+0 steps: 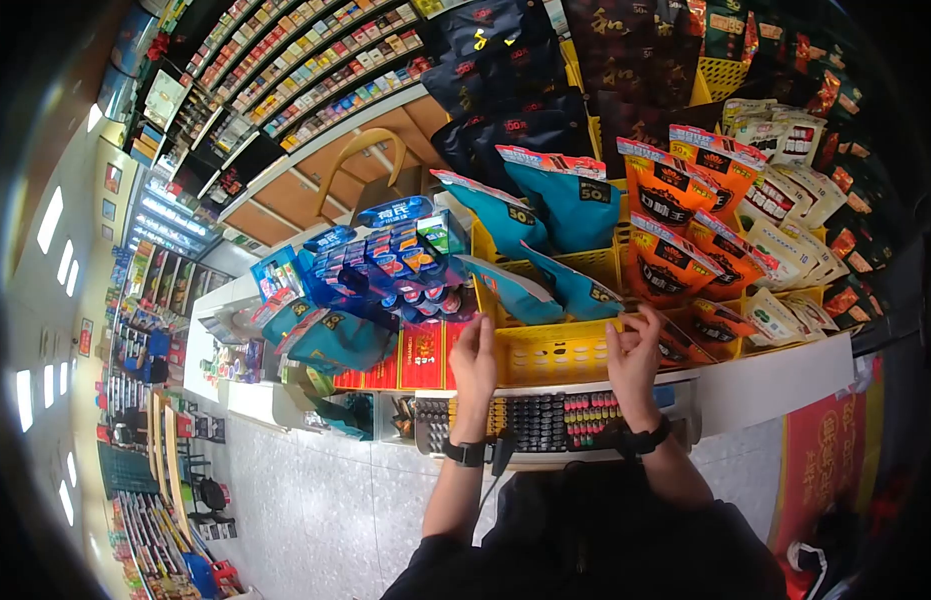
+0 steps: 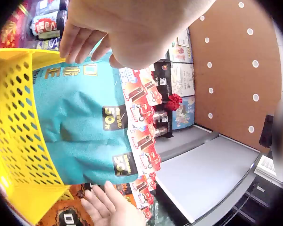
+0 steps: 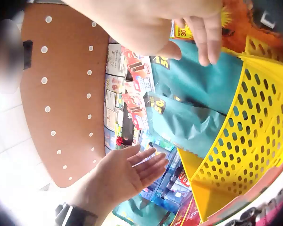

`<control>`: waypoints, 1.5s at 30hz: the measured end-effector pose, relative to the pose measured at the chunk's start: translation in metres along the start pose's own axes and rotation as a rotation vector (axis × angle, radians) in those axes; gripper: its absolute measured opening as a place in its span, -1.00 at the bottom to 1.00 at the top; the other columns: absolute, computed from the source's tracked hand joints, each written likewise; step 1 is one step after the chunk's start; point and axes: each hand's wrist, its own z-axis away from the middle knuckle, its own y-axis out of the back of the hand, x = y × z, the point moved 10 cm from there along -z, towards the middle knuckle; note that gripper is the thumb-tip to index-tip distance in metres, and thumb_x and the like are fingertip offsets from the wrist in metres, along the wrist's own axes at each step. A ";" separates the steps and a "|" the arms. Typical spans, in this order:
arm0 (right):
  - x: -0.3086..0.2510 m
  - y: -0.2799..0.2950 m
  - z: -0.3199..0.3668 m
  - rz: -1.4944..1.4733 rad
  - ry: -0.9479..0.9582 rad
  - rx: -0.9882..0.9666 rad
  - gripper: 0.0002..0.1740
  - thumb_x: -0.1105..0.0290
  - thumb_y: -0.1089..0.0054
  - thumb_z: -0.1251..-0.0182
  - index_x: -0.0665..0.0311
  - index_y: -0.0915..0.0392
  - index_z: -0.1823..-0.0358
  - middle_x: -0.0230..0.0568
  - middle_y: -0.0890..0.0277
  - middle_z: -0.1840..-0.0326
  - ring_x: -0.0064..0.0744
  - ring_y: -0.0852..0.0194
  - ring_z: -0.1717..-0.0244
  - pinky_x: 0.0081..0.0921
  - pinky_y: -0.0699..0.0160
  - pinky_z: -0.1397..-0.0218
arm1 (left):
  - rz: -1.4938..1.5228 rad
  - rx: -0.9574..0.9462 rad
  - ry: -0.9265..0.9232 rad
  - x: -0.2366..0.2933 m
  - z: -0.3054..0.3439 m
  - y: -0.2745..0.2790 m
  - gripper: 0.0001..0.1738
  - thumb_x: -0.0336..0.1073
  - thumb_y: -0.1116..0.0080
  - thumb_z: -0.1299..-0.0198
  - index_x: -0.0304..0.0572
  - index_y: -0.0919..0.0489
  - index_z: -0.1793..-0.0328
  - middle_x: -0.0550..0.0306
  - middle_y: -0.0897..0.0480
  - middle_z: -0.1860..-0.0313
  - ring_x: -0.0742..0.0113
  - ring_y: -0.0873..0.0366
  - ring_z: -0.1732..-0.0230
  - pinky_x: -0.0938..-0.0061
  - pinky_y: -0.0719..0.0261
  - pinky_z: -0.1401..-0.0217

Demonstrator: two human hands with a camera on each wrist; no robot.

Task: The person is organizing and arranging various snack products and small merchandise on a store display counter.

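Teal snack bags with "50" labels and red-and-white top strips stand in a yellow perforated basket on the counter. My left hand is at the basket's left front corner, fingers pointing up and forward, nothing in it. On the other side, my right hand is by the right front corner, its fingers loosely bent beside the teal bags. The left wrist view shows the left hand overlapping the top of a bag. In the right wrist view, the right hand's fingers hang over the teal plastic.
Orange bags and white bags fill the baskets on the right. Blue packs and more teal bags stand on the left, near a red printed mat. A rack of small items runs along the counter's front.
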 end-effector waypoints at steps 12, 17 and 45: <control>0.020 -0.020 -0.014 0.033 -0.015 -0.201 -0.49 0.41 -0.25 -0.40 0.38 -0.34 -0.30 -0.07 -0.62 0.07 -0.33 -0.65 0.15 -0.45 -0.62 0.09 | -0.079 -0.080 0.281 -0.029 0.072 -0.008 -0.52 -0.07 -0.07 -0.46 -0.45 -0.62 -0.10 0.02 -0.73 0.16 0.46 -0.59 0.06 0.52 -0.50 -0.04; 0.024 -0.022 0.024 0.015 -0.031 -0.205 -0.53 0.46 -0.23 -0.40 0.33 -0.36 -0.30 -0.18 -0.58 0.15 -0.47 -0.58 0.23 -0.54 -0.56 0.19 | -0.030 0.017 0.283 -0.055 0.068 0.039 -0.56 -0.11 -0.06 -0.47 -0.45 -0.62 -0.10 0.01 -0.73 0.14 0.41 -0.63 0.05 0.51 -0.53 -0.04; -0.099 -0.416 0.174 -0.191 -0.053 -0.999 -0.12 0.31 -0.34 -0.34 0.36 0.01 -0.54 0.09 -0.27 -0.44 -0.53 -0.61 0.22 -0.58 -0.58 0.24 | 0.491 0.170 0.197 -0.125 -0.035 0.319 -0.30 -0.12 -0.03 -0.46 -0.47 -0.17 -0.54 -0.12 -0.30 -0.49 0.17 -0.19 -0.51 0.34 -0.06 -0.55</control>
